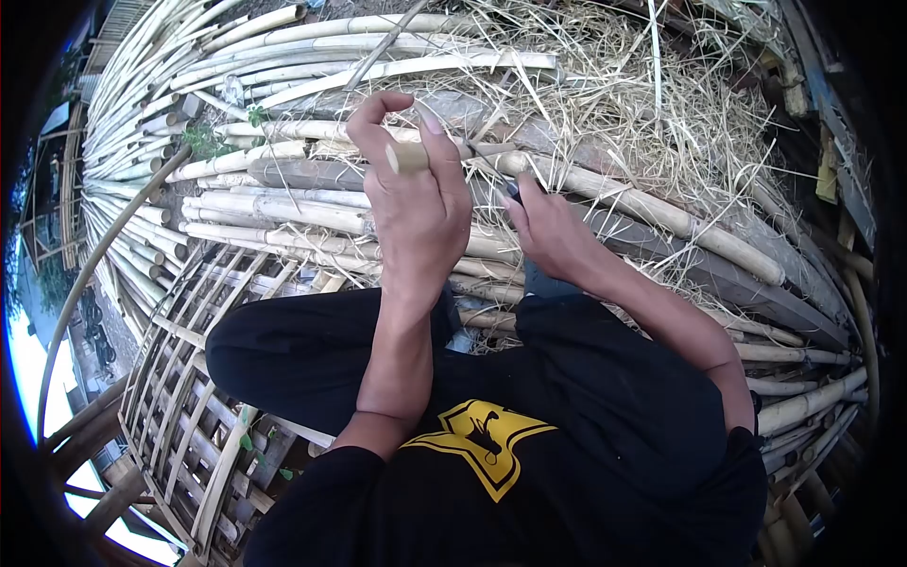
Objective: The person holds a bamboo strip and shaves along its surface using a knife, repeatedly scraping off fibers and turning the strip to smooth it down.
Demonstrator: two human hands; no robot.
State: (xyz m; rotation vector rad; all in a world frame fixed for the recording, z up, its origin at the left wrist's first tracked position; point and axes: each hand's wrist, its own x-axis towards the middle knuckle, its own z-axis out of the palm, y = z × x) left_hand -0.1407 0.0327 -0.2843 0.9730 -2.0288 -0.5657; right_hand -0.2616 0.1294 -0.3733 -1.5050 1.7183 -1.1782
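Note:
My left hand [420,203] is raised in front of me, closed round a short piece of bamboo [408,159]. The bamboo's pale cut end faces left, between the thumb and the bent fingers. To its right, my right hand [557,231] is closed on a dark-handled tool [515,192]. Only a little of that tool shows between the fingers, and its working end cannot be made out. Just beyond the right fingers, a bamboo pole [652,208] lies across the ground.
Many bamboo poles [312,47] are piled ahead and to the left. Loose straw-like shavings [624,104] cover the ground ahead. A woven bamboo lattice [179,406] stands at my left. My legs [293,340] are folded below the hands. A curved pole [109,241] rises at far left.

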